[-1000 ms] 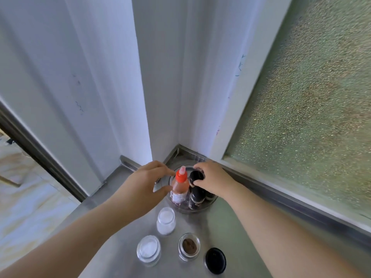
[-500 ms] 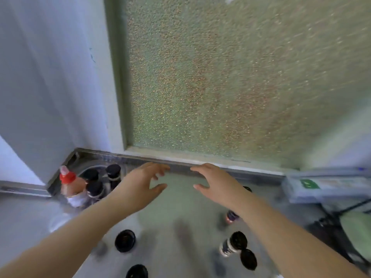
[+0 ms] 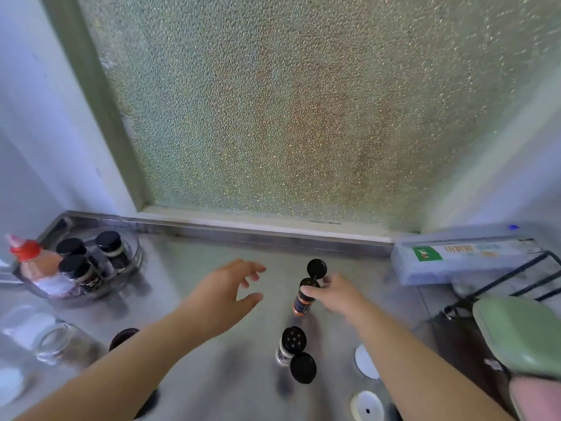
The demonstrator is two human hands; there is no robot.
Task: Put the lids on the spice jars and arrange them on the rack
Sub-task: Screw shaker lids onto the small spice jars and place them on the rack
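Observation:
My right hand [image 3: 334, 294] grips a small spice jar [image 3: 302, 302] near its top; its black flip lid [image 3: 316, 268] stands open. My left hand [image 3: 224, 294] hovers open just left of it, holding nothing. A second jar [image 3: 288, 344] with a black shaker top stands nearer me, its flip lid [image 3: 303, 367] hanging open. At the far left a round clear rack [image 3: 133, 253] holds three black-lidded jars [image 3: 109, 243] and a red-capped bottle [image 3: 33, 259]. Open glass jars [image 3: 57, 341] and a black lid [image 3: 123, 337] lie at the lower left.
Steel counter [image 3: 197, 262] under a frosted window [image 3: 273, 117]. Two white lids [image 3: 365, 361] sit by my right forearm. A pale box [image 3: 461, 262], a black wire rack [image 3: 510, 281] and a green lidded container [image 3: 522, 335] fill the right side.
The view has swung from the corner rack to the right along the counter. My right hand left the rack and closed on the open spice jar; my left hand followed, still open.

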